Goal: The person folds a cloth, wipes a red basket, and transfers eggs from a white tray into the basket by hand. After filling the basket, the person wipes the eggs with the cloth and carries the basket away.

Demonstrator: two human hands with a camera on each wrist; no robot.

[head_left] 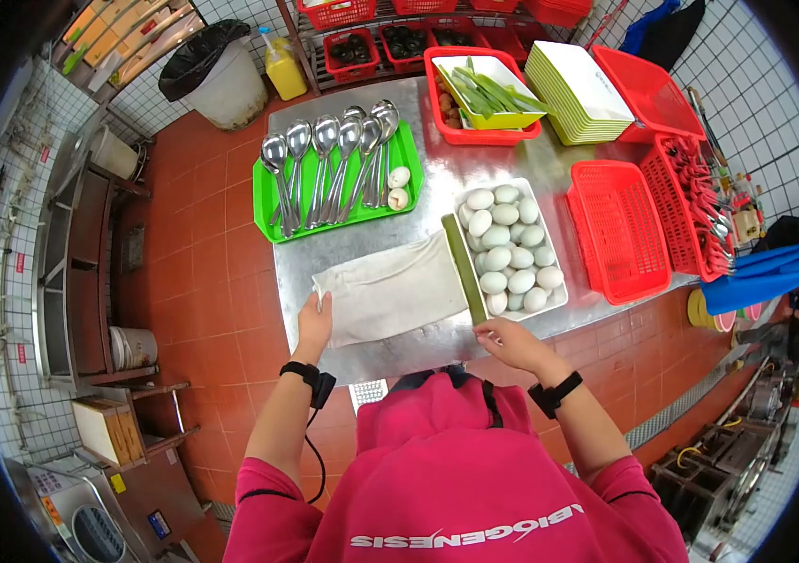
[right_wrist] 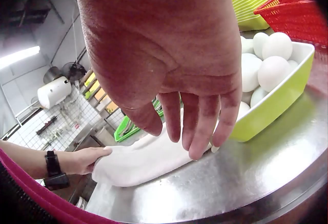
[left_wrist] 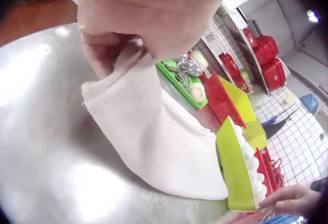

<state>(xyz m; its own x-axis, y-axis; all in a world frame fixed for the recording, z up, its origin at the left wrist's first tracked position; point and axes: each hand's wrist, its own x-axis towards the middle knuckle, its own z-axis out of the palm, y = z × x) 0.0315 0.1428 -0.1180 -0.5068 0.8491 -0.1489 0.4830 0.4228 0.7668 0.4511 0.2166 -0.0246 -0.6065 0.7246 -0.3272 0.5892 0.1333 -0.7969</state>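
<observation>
Tiled kitchen, steel table [head_left: 512, 169]; a white cloth [head_left: 388, 291] lies flat on it, just beside a green tray of eggs [head_left: 509, 246]; left hand [head_left: 313, 322] pinches the cloth's near-left corner; right hand [head_left: 504, 338], fingers straight and loose, rests at the cloth's right end by the tray.

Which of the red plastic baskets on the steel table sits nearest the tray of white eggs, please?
The empty red mesh basket directly right of the eggs; the others stand farther off.
</observation>
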